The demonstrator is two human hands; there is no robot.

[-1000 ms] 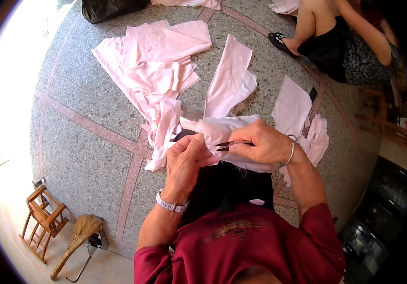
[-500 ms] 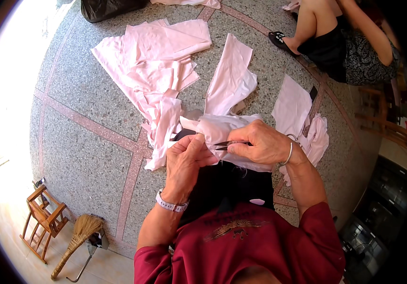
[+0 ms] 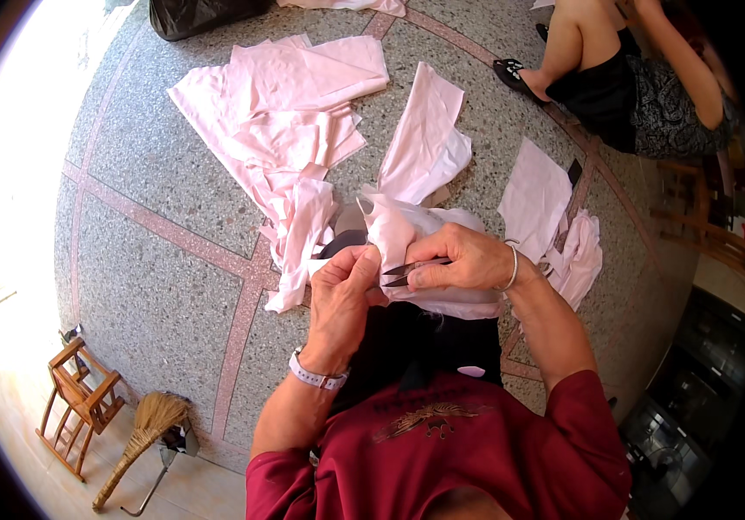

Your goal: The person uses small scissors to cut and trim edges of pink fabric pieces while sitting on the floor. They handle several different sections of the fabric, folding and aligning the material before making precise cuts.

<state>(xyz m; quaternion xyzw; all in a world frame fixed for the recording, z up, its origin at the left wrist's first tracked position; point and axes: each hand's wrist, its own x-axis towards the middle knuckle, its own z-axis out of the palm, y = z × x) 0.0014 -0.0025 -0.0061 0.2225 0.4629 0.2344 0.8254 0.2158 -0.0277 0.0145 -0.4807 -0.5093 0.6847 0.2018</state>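
Note:
A pale pink cloth (image 3: pixel 429 224) lies bunched over my lap. My left hand (image 3: pixel 343 282) pinches its edge between thumb and fingers. In my right hand (image 3: pixel 457 260) is a pair of small dark thread snips (image 3: pixel 397 276), their two pointed blades apart and directed left. The tips are at the cloth, close beside my left fingertips. Whether the blades touch a thread cannot be made out. My right fingers also rest against the cloth.
Pink cloth pieces (image 3: pixel 281 95) are heaped on the speckled floor ahead, with another cloth strip (image 3: pixel 424 130) beside them. More cloth (image 3: pixel 535 186) lies to the right. Another person (image 3: pixel 615 87) sits far right. A wooden chair (image 3: pixel 87 394) and a straw broom (image 3: pixel 152 425) stand lower left.
The pink cloth's edge has been raised and shifted beside my left fingers. My right hand has moved slightly left with the snips, whose blades now show more clearly apart.

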